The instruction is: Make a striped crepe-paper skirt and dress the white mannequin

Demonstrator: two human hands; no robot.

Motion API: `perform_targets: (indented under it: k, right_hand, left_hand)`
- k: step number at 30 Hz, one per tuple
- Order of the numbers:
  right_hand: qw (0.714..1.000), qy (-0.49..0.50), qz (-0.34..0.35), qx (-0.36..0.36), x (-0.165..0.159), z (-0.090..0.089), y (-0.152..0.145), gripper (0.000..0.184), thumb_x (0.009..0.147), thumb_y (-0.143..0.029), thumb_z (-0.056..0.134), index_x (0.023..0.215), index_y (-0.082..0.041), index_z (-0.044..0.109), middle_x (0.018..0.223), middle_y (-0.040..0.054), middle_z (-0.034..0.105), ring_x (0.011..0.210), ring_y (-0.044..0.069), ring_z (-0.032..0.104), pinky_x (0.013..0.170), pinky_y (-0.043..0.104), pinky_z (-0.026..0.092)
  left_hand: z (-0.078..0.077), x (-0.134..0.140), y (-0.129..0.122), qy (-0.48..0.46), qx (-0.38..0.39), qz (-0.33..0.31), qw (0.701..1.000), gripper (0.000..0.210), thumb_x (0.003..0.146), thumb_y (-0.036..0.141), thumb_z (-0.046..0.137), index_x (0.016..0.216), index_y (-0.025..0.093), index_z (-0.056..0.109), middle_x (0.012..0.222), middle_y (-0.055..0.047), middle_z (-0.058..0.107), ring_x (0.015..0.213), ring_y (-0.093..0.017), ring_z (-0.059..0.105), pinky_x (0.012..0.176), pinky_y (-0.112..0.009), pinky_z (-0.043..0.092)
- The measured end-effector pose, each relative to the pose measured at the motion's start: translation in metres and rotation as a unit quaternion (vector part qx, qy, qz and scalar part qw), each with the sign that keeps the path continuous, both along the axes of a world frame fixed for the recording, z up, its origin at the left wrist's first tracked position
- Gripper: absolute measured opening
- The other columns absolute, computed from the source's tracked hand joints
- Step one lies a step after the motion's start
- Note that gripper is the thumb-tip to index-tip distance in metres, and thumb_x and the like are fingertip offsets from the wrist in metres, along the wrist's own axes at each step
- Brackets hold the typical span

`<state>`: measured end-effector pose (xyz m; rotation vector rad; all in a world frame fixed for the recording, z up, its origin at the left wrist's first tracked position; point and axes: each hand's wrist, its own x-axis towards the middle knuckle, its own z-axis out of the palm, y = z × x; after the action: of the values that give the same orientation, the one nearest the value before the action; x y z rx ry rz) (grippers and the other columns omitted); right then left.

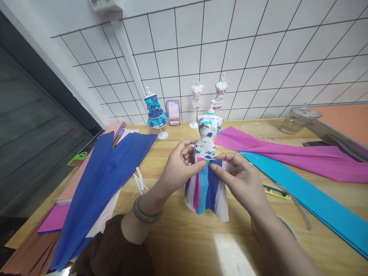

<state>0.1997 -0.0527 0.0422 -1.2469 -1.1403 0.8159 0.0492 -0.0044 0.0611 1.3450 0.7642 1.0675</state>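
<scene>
In the middle of the head view stands a small white dress form (207, 136), its torso spotted with blue, pink and turquoise scraps. Around its lower part hangs a skirt (203, 191) of pink, turquoise, dark blue and white crepe-paper strips. My left hand (179, 163) is closed on the skirt's top edge, its thumb pressed on the front and its fingers curled by the form's side. Thumb and forefinger of my right hand (240, 174) pinch the same edge at the right. The form's stand is hidden by the skirt.
Behind are a dressed blue mini form (155, 111), two more forms (196, 96) and a phone (173, 112). Dark blue paper (97, 184) lies left, near white strips (139, 180). Magenta (276, 151) and turquoise paper (310, 191), a yellow cutter (277, 192) and a glass jar (297, 120) lie right.
</scene>
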Motion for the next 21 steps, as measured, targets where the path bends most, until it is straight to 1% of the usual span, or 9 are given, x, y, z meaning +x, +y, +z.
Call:
perform_targets:
  k: [3, 5, 11, 17, 19, 21]
  right_hand:
    - [1.0, 0.006, 0.02, -0.022, -0.0001, 0.0009, -0.0016, 0.022, 0.068, -0.034, 0.073, 0.083, -0.021, 0.065, 0.075, 0.0009, 0.065, 0.065, 0.015, 0.059, 0.055, 0.026, 0.048]
    - [0.999, 0.015, 0.038, -0.03, 0.0002, 0.0, -0.0026, 0.02, 0.069, -0.036, 0.073, 0.081, -0.021, 0.065, 0.072, 0.0009, 0.066, 0.063, 0.015, 0.059, 0.055, 0.026, 0.047]
    - [0.997, 0.005, 0.074, -0.002, 0.0017, -0.0042, -0.0033, 0.015, 0.073, -0.034, 0.07, 0.083, -0.023, 0.069, 0.084, 0.002, 0.069, 0.077, 0.017, 0.061, 0.07, 0.029, 0.048]
    - [0.996, 0.041, 0.073, -0.022, 0.0012, -0.003, -0.0036, 0.015, 0.073, -0.035, 0.07, 0.083, -0.023, 0.07, 0.084, 0.0019, 0.07, 0.078, 0.017, 0.063, 0.071, 0.029, 0.049]
    - [0.997, 0.043, 0.064, -0.028, 0.0008, -0.002, -0.0036, 0.016, 0.072, -0.035, 0.071, 0.082, -0.023, 0.069, 0.082, 0.002, 0.07, 0.076, 0.016, 0.062, 0.069, 0.028, 0.049]
    - [0.998, 0.025, 0.043, -0.025, 0.0004, -0.0009, -0.0033, 0.016, 0.071, -0.034, 0.072, 0.081, -0.022, 0.068, 0.077, 0.0013, 0.068, 0.071, 0.015, 0.061, 0.063, 0.026, 0.048]
  left_hand:
    - [0.0004, -0.0009, 0.0002, -0.007, 0.0, -0.006, 1.0, 0.051, 0.064, 0.014, 0.073, 0.108, 0.017, 0.047, 0.103, -0.007, 0.063, 0.094, -0.016, 0.062, 0.083, -0.026, 0.047]
    - [0.0004, -0.0011, 0.0004, -0.012, 0.002, -0.01, 1.0, 0.051, 0.064, 0.013, 0.073, 0.108, 0.018, 0.047, 0.104, -0.007, 0.063, 0.096, -0.016, 0.061, 0.084, -0.026, 0.047]
    - [0.0001, -0.0012, 0.0009, 0.003, 0.012, -0.007, 1.0, 0.051, 0.065, 0.014, 0.073, 0.109, 0.017, 0.047, 0.107, -0.008, 0.062, 0.099, -0.017, 0.06, 0.086, -0.027, 0.046]
    - [0.0002, -0.0013, 0.0009, -0.016, 0.003, -0.017, 1.0, 0.052, 0.064, 0.014, 0.075, 0.109, 0.017, 0.048, 0.106, -0.008, 0.062, 0.099, -0.017, 0.06, 0.087, -0.028, 0.046]
    - [-0.0001, -0.0013, 0.0008, -0.025, -0.002, -0.02, 0.999, 0.052, 0.063, 0.014, 0.075, 0.108, 0.017, 0.049, 0.106, -0.007, 0.062, 0.099, -0.017, 0.06, 0.087, -0.028, 0.046]
    - [-0.0005, -0.0014, 0.0007, -0.03, -0.004, -0.02, 0.999, 0.053, 0.062, 0.014, 0.076, 0.108, 0.018, 0.049, 0.106, -0.007, 0.062, 0.1, -0.017, 0.06, 0.088, -0.029, 0.046]
